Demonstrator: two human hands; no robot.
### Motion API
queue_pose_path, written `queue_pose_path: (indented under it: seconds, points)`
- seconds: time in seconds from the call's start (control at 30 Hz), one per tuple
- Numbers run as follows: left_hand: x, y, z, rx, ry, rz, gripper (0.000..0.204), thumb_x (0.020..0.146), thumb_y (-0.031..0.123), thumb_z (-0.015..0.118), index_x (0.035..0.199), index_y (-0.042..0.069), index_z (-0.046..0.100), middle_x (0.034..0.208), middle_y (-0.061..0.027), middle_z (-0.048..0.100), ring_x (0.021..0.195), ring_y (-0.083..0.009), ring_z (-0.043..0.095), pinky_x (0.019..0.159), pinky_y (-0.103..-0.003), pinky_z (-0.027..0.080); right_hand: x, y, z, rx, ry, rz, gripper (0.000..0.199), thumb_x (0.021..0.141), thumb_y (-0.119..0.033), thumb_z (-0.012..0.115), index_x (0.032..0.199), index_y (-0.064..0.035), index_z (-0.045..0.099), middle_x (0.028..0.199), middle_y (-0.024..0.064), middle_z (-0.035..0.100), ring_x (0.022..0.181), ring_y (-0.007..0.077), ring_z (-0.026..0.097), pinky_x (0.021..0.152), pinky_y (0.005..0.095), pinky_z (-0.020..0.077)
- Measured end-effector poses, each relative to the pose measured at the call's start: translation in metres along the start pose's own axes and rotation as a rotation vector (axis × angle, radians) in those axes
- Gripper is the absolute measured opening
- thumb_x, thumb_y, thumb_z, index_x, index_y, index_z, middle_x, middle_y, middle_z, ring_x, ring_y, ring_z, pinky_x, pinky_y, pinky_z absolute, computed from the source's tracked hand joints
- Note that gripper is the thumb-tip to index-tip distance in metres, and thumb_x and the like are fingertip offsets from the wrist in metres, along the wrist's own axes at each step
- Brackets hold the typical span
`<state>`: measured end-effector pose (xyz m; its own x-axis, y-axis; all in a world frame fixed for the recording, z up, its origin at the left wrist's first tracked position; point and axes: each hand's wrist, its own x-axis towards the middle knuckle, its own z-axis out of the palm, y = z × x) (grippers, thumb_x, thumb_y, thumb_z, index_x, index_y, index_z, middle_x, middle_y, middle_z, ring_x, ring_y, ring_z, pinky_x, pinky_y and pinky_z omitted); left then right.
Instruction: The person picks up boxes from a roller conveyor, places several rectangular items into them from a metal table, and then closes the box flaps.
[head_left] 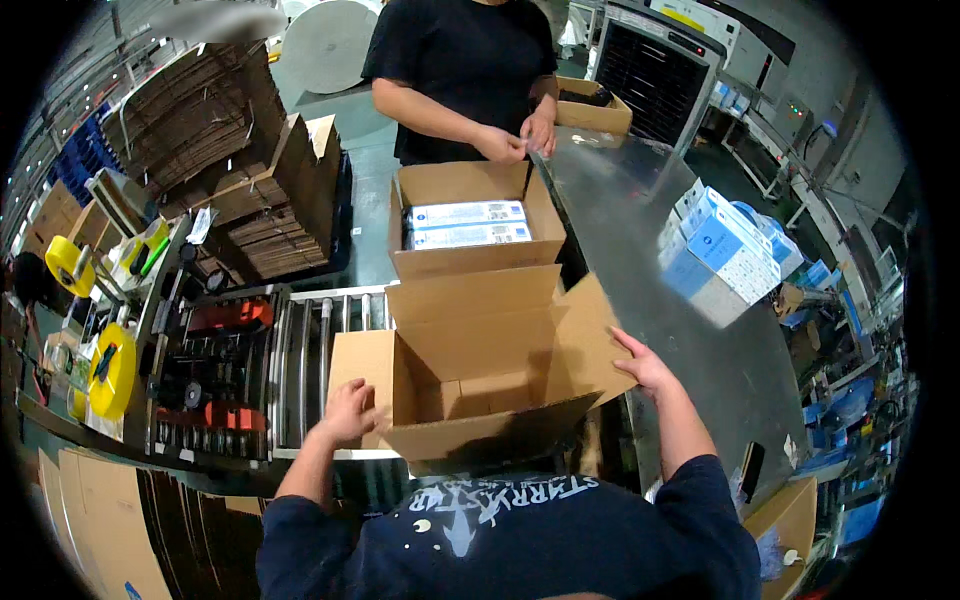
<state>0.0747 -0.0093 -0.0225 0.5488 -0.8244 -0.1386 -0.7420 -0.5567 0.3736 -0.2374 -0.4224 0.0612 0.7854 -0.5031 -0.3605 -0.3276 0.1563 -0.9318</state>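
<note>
An open cardboard box (480,395) stands right in front of me on the roller conveyor, its flaps up or folded outward and its bottom visible with nothing on it. Against its left flap (362,365) rests my left hand (348,412), fingers loosely bent and slightly blurred, not closed round anything. My right hand (643,364) is spread at the outer edge of the right flap (590,340), thumb and fingers apart. Just beyond stands a second open carton (478,262) with white-and-blue packs (468,225) inside.
Across from me a person in black (465,70) has both hands together above the far carton. Blue-and-white packs (720,250) stand on the dark metal table (640,210). To the left are a tape machine (215,365), yellow tape rolls (112,370) and stacked flat cardboard (240,190).
</note>
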Motion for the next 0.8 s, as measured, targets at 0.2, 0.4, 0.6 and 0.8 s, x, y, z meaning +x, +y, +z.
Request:
queue_pose_path:
  seconds: [0.2,0.4,0.6,0.8]
  points:
    - [-0.007,0.062,0.057,0.053,-0.092,-0.373,0.099,0.066,0.047,0.069,0.14,0.011,0.014,0.144,-0.0219,0.008,0.132,-0.043,0.008,0.101,-0.062,0.014,-0.026,0.113,-0.017,-1.204,0.357,0.075,0.06,0.068,-0.044,0.069,0.122,-0.0217,0.053,0.139,0.0204,0.024,0.13,0.041,0.017,0.104,0.052,0.0193]
    - [-0.029,-0.012,0.092,-0.198,0.058,-0.693,0.104,0.063,0.041,0.07,0.141,0.008,0.009,0.141,-0.0266,0.013,0.128,-0.0441,0.019,0.105,-0.047,0.022,-0.015,0.077,0.071,-1.326,0.08,0.172,0.094,0.067,-0.058,0.063,0.139,-0.0148,0.021,0.135,0.0253,0.03,0.129,0.037,0.023,0.099,0.0579,0.0235]
    - [0.004,0.011,0.146,-0.646,0.046,-0.541,0.094,0.067,0.013,0.07,0.136,-0.003,0.009,0.133,-0.0275,0.027,0.123,-0.0359,0.033,0.1,-0.036,0.032,0.019,0.065,0.025,-1.358,-0.323,0.148,0.066,0.074,-0.043,0.058,0.132,-0.0162,0.039,0.114,0.0154,0.055,0.111,0.0361,0.047,0.079,0.044,0.0471]
    - [0.015,0.018,0.157,-0.409,-0.139,-0.279,0.093,0.074,0.015,0.067,0.129,-0.013,-0.003,0.124,-0.027,0.04,0.12,-0.032,0.039,0.097,-0.033,0.034,0.01,0.078,-0.008,-1.418,0.09,-0.72,0.044,0.071,-0.042,0.06,0.112,-0.023,0.059,0.107,0.0106,0.057,0.114,0.0352,0.045,0.094,0.0565,0.0314]
